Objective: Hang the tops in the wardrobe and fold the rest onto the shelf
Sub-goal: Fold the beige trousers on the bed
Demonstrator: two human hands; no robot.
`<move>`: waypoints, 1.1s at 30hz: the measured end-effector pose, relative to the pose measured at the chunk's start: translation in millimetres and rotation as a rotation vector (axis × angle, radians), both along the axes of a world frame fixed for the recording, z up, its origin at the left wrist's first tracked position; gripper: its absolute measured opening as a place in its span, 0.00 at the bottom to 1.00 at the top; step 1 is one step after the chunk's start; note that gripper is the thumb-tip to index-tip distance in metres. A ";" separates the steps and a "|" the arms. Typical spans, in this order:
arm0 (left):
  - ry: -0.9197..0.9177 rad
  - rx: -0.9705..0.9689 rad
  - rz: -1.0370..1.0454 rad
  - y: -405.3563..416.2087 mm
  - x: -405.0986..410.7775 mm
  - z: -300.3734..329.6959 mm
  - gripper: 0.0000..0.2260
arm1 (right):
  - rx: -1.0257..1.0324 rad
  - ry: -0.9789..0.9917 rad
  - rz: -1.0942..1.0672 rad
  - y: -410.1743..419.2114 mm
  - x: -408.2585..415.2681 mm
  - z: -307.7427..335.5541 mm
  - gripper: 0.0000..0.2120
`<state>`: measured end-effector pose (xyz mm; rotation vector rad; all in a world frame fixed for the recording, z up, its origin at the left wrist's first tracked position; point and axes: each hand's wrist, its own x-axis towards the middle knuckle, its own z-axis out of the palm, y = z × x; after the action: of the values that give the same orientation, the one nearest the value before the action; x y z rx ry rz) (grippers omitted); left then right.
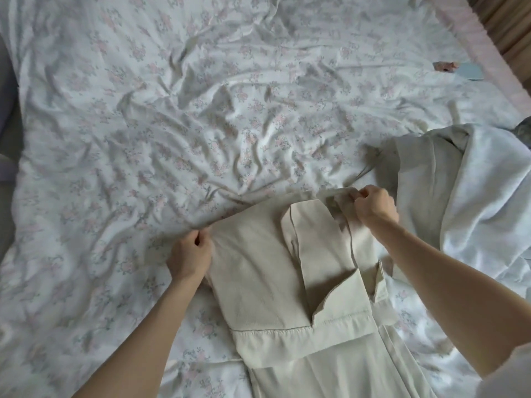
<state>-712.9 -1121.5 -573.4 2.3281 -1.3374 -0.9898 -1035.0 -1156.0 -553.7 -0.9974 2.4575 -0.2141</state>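
Beige trousers (287, 282) are being spread across the lower centre of the frame on the floral bedsheet (143, 124), waistband and open fly lying towards the bottom, legs doubled back into the upper part of the bundle. Left hand (189, 255) is curled round the fabric edge at lower centre-left; a fold is being pinched between thumb and fingers. Right hand (373, 209) is closed in the same way on the far upper corner of the garment, right of centre. Both edges are being held taut, just off the sheet.

Cloth is judged light, soft and limp, a woven cotton-like weave with some body at the waistband and seams; it is unlikely to slip, but likely to sag and crease wherever it is left unsupported. Corners and seam lines are judged the best holds, with both hands kept level.

Pale grey-white garment (459, 196) is lying crumpled at the right edge, just beside the trousers. Small blue card (471, 71) is lying at upper right.
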 end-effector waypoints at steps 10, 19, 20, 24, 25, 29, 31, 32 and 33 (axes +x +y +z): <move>0.520 0.231 0.234 -28.1 -10.8 -0.1 0.15 | -0.140 -0.001 0.222 -3.3 18.3 -2.9 0.14; 0.838 0.478 0.375 -12.7 0.0 18.2 0.16 | 0.048 -0.078 0.131 -13.2 23.4 4.6 0.19; 0.861 0.500 0.384 -10.8 0.5 20.4 0.16 | 0.065 -0.158 0.075 -7.8 17.2 2.6 0.19; 0.994 0.455 0.357 -13.3 -14.9 36.1 0.13 | 0.055 -0.311 0.120 15.5 19.0 -0.2 0.14; 1.019 0.435 0.341 -15.4 -24.1 40.1 0.11 | 0.036 -0.326 0.124 17.6 20.6 0.6 0.14; 0.866 0.346 0.341 -20.8 -52.9 45.1 0.15 | 0.030 -0.395 0.141 20.0 19.2 6.4 0.13; 0.751 0.275 0.370 -19.8 -52.0 41.8 0.18 | 0.037 -0.264 0.164 24.9 14.5 6.9 0.20; 0.692 0.247 0.375 -15.6 -48.5 40.0 0.16 | 0.025 -0.146 0.184 29.4 13.2 7.7 0.21; 0.638 0.213 0.357 -9.4 -45.2 39.9 0.13 | -0.014 -0.050 0.207 35.3 13.3 11.0 0.20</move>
<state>-758.2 -1131.0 -533.5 2.0053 -0.5719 -1.6144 -1021.7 -1120.7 -542.7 -1.2276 2.2915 -0.1854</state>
